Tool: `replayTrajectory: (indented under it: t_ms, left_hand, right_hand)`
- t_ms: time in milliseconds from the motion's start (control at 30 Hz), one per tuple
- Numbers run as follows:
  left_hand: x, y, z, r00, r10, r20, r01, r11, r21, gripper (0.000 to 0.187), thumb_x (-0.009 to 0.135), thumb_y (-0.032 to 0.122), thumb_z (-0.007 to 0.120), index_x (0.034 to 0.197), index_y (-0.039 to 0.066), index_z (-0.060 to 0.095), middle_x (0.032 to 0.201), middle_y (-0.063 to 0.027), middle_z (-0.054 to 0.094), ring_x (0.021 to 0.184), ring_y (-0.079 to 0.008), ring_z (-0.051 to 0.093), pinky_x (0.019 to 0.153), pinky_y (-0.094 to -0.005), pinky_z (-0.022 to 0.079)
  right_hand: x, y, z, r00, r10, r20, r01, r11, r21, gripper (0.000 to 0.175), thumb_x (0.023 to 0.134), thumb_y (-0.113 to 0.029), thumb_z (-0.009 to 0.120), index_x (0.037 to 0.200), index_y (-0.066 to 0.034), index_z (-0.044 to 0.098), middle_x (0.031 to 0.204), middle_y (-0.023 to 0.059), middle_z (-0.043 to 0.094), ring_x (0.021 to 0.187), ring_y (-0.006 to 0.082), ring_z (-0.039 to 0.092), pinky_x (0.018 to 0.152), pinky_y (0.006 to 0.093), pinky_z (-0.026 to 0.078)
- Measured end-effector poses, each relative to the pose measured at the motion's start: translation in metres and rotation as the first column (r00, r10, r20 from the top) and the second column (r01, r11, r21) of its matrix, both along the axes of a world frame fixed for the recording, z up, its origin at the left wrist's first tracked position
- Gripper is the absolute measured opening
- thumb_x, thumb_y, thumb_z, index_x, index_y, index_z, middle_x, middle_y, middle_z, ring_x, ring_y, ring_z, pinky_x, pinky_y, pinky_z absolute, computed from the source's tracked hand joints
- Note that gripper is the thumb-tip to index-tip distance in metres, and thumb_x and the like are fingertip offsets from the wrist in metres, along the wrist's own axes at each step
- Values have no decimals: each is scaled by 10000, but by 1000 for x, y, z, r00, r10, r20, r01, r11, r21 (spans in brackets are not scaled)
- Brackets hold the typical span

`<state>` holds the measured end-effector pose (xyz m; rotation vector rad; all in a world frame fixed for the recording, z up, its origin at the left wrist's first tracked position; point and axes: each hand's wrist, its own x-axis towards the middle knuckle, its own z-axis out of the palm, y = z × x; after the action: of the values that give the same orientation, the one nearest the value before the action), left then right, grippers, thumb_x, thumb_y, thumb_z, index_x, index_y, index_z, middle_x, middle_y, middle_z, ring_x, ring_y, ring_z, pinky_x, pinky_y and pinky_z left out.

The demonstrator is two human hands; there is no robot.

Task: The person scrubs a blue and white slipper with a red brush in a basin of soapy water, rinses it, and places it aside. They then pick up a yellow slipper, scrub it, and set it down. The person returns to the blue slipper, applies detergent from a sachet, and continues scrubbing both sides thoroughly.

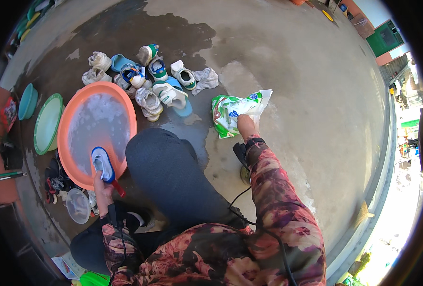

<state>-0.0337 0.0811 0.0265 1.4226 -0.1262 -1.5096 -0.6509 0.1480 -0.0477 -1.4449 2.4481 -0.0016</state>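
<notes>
My left hand point(103, 189) grips a small white shoe point(103, 164) with a blue sole edge, tilted over the near side of an orange plastic basin point(132, 118). Cloudy, sudsy water point(97, 121) fills much of the basin. A red handle-like strip point(118, 188) shows beside that hand; what it belongs to is hidden. Out to the right, my right hand point(246, 125) is at a green and white plastic bag point(229, 114) that bears print and has a torn-looking open edge. Its fingers are partly hidden at the bag, so its grip is unclear.
Several wet shoes point(149, 102), blue slippers point(184, 109) and a whitish cloth point(206, 80) lie beyond my knee. Green point(48, 125) and teal point(27, 102) basins stand left. Dark shoes point(56, 177) and a clear plastic bowl point(78, 206) are lower left. A cable point(240, 216) hangs by my right arm.
</notes>
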Motion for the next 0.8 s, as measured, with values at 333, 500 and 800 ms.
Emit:
replayTrajectory:
  t_ms: [333, 500, 800]
  left_hand:
    - [-5, 9, 21, 998, -59, -5, 59, 997, 50, 227, 879, 253, 554, 1047, 99, 566, 845, -49, 643, 726, -227, 615, 622, -407, 484]
    - [-15, 8, 23, 999, -50, -18, 51, 998, 44, 235, 870, 225, 556, 1056, 80, 561, 842, -61, 643, 727, -232, 617, 616, -404, 486]
    - [-11, 19, 14, 997, 65, -41, -67, 997, -44, 220, 816, 70, 617, 1008, -21, 558, 816, -124, 614, 707, -260, 627, 595, -417, 508]
  right_hand:
    - [22, -16, -43, 993, 25, -120, 10, 959, 282, 436, 924, -240, 429, 1327, -81, 474, 1359, 152, 478, 1237, 317, 469, 1027, 374, 372]
    - [19, -21, -74, 981, 7, 194, -49, 976, 213, 466, 967, -241, 366, 1408, -93, 394, 1472, 122, 360, 1340, 252, 370, 1096, 371, 297]
    - [-36, 1, -73, 905, 182, -385, -212, 976, -38, 378, 856, -325, 556, 1165, -113, 612, 1155, 110, 629, 1051, 274, 602, 853, 406, 481]
